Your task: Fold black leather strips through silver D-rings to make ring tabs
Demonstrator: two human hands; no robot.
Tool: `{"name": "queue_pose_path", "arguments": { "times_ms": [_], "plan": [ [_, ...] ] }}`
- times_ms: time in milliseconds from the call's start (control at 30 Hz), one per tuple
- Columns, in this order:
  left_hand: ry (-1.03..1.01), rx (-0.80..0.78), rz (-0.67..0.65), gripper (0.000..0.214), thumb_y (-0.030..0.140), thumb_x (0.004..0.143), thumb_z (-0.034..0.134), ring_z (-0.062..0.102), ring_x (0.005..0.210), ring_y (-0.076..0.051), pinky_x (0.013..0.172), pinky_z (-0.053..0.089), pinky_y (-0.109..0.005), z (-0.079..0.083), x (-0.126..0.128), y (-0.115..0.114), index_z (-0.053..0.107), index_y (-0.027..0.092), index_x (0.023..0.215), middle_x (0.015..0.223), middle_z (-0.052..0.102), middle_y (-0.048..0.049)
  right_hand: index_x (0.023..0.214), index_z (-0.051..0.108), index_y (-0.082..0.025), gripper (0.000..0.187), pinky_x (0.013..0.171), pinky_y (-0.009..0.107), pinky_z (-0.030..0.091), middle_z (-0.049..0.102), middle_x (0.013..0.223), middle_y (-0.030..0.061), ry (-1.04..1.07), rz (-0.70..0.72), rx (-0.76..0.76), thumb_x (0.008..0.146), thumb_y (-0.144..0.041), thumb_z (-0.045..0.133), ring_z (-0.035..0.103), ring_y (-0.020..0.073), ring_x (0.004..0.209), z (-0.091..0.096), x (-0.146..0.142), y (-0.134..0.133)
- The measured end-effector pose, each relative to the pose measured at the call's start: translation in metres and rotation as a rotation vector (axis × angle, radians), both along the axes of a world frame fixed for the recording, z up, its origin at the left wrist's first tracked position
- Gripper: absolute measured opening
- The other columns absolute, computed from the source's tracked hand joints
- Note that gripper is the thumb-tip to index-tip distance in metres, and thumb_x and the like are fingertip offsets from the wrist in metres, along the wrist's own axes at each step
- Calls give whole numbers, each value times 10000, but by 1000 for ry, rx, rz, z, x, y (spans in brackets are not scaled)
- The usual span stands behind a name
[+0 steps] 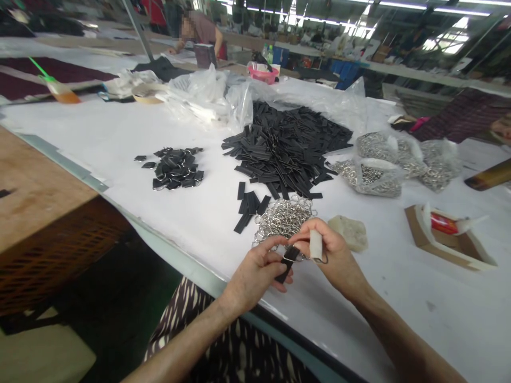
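Strip (285, 270), black, narrow, short.

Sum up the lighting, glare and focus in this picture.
Head view: ceiling lights and bright windows burn out at upper right; head view: the background looks soft and smeared; head view: the left hand, right hand and shiny metal rings are clearer; head view: the floor sits in deep shadow.

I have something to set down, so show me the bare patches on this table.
The white tabletop is bare left of the small pile of black tabs and between the right forearm and the open box. The middle is crowded: loose rings, then the black strips, with bagged rings to their right.
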State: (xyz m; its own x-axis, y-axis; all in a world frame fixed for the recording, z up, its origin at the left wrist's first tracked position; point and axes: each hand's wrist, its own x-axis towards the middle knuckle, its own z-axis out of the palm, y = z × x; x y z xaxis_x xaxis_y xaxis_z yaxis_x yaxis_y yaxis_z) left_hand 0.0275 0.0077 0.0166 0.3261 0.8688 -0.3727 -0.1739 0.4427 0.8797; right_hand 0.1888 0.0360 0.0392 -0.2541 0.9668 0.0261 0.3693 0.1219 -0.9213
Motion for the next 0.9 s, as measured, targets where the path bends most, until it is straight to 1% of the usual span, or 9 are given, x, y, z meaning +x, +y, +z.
{"name": "queue_pose_path", "arguments": {
  "times_ms": [67, 167, 233, 333, 400, 500, 600, 733, 900],
  "plan": [
    [-69, -58, 24, 469, 105, 707, 578, 647, 665, -180, 564, 528, -283, -1, 0, 1, 485, 178, 1161, 658, 641, 4, 836, 530, -216, 55, 633, 258, 447, 641, 819, -5, -10, -30, 73, 800, -204, 570, 586, 133, 703, -4, 1, -1],
    [-159, -168, 115, 451, 102, 682, 628, 662, 656, -187, 578, 542, -301, -2, -1, 2, 527, 154, 1119, 699, 671, -28, 875, 535, -229, 68, 621, 255, 450, 646, 824, -3, -64, -76, 252, 820, -197, 559, 587, 134, 701, -7, 3, -6],
    [-219, -232, 205, 374, 93, 664, 653, 662, 630, -186, 577, 544, -306, -2, -2, 3, 569, 139, 1026, 686, 673, -35, 901, 549, -233, 96, 621, 263, 460, 644, 834, 5, -116, 15, 346, 823, -177, 547, 592, 142, 713, -7, 4, -9],
    [-320, -268, 303, 245, 80, 652, 673, 649, 578, -169, 601, 537, -306, -2, -5, 4, 611, 114, 886, 629, 657, -31, 944, 560, -233, 172, 647, 288, 486, 651, 871, 24, -211, 269, 445, 816, -127, 517, 602, 159, 754, -6, 0, -12],
    [-378, -274, 344, 205, 66, 654, 669, 646, 575, -160, 626, 525, -298, -2, -8, 5, 630, 95, 854, 662, 674, -56, 942, 561, -222, 200, 687, 311, 497, 661, 914, 41, -275, 372, 565, 812, -90, 485, 604, 177, 823, -9, -3, -13],
    [-440, -311, 409, 179, 23, 661, 630, 654, 610, -157, 661, 508, -281, -1, -9, 3, 650, 77, 831, 737, 703, -94, 919, 565, -202, 210, 751, 340, 498, 667, 986, 67, -351, 389, 774, 822, -55, 451, 595, 200, 935, -20, -9, -12],
    [-501, -340, 412, 183, 1, 678, 584, 654, 626, -143, 679, 495, -261, -1, -8, 0, 662, 76, 826, 766, 712, -95, 914, 581, -210, 201, 758, 338, 507, 665, 996, 67, -383, 329, 890, 828, -67, 469, 602, 200, 936, -34, -10, -14],
    [-558, -354, 369, 193, -6, 662, 558, 654, 607, -140, 697, 494, -267, -1, -7, -3, 660, 93, 792, 731, 713, -72, 958, 577, -206, 214, 757, 322, 512, 672, 969, 61, -345, 305, 918, 823, -70, 480, 611, 190, 885, -39, -7, -16],
    [-521, -415, 365, 35, 140, 701, 620, 652, 556, -170, 665, 521, -320, -2, -6, -1, 604, 115, 684, 637, 688, -62, 988, 560, -242, 198, 662, 312, 505, 680, 855, 23, -332, 274, 668, 840, -138, 480, 630, 184, 780, -28, -5, -17]
  ]
}}
